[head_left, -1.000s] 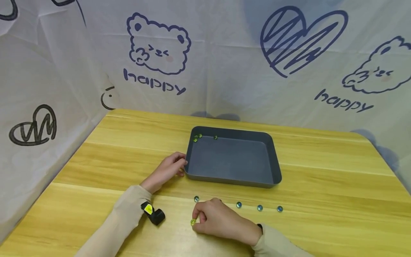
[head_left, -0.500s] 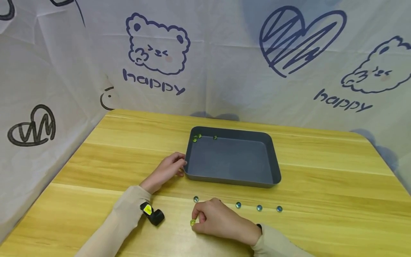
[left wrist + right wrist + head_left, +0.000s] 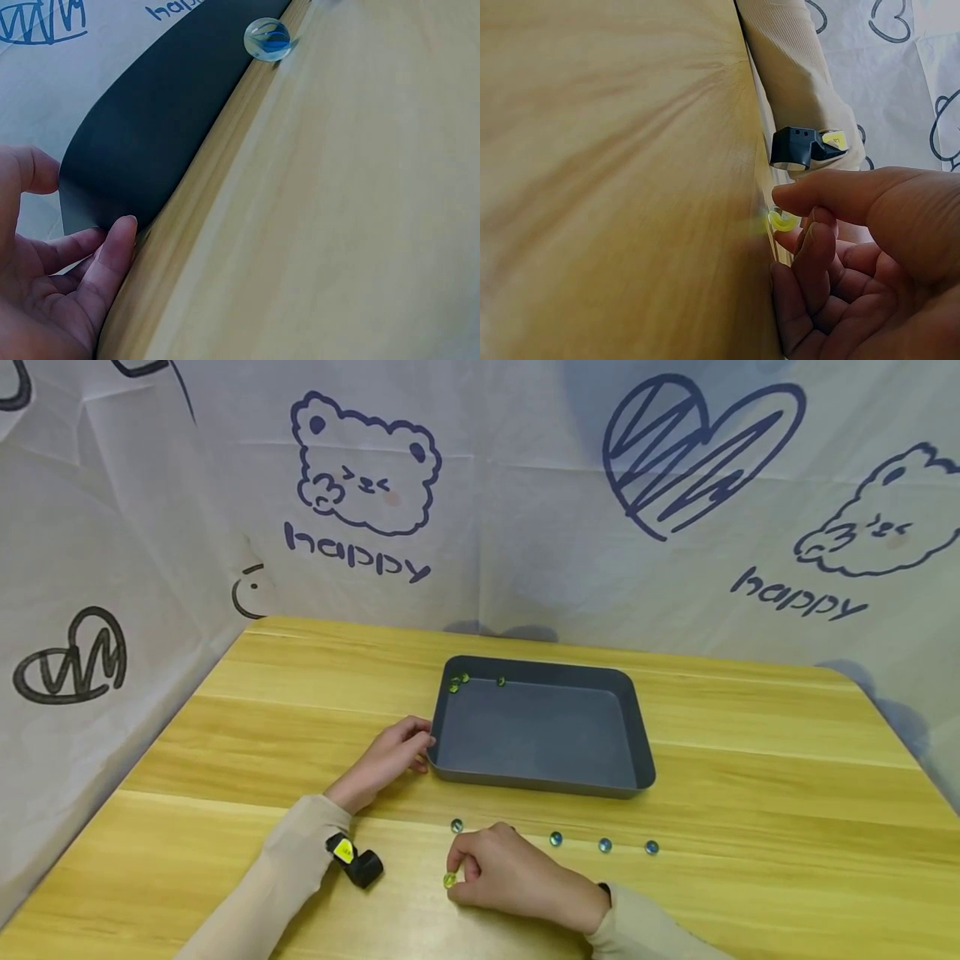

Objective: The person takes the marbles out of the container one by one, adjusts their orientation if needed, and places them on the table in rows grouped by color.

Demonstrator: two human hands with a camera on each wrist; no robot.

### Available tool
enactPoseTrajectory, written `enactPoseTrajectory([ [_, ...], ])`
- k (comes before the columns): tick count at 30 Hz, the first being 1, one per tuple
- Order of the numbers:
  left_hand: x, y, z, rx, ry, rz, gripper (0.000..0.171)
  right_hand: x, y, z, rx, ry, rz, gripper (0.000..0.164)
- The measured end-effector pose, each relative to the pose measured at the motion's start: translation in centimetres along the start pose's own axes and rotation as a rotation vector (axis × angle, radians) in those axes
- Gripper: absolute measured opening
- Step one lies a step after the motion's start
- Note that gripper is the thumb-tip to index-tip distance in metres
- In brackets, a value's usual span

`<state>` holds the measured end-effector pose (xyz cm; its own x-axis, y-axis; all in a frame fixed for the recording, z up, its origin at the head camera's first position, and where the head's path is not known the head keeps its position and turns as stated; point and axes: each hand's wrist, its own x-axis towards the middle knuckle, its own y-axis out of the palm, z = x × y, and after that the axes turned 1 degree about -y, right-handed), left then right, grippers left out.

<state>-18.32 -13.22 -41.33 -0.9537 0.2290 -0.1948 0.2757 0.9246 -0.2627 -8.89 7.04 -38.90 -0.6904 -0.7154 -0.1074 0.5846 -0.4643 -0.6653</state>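
A dark grey rectangular tray (image 3: 540,735) lies on the wooden table. Several yellow-green marbles (image 3: 453,687) are inside it, by its far left corner and far wall. My left hand (image 3: 386,762) rests against the outside of the tray's left wall, fingers loosely bent; the left wrist view has them touching the near corner. In front of the tray, my right hand (image 3: 517,875) pinches a yellow marble (image 3: 449,880) between thumb and forefinger, low at the tabletop. In the right wrist view the yellow marble (image 3: 783,220) shows between the fingertips, partly covered.
Several clear blue marbles stand spaced out in a row between the tray and my right hand, with one blue marble (image 3: 457,825) at the left and another blue marble (image 3: 652,847) at the right. A white printed cloth (image 3: 525,527) hangs behind the table (image 3: 787,760).
The view has shifted very slightly. Both hands, the tray and the marbles otherwise keep their places, and the right hand holds the yellow marble throughout.
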Motion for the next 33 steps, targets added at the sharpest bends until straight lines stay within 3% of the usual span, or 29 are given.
enactPoseTrajectory([
  [33, 0.01, 0.1, -0.04, 0.004, -0.009, -0.011, 0.042, -0.08, -0.14, 0.12, 0.024, 0.015, 0.004, 0.009],
])
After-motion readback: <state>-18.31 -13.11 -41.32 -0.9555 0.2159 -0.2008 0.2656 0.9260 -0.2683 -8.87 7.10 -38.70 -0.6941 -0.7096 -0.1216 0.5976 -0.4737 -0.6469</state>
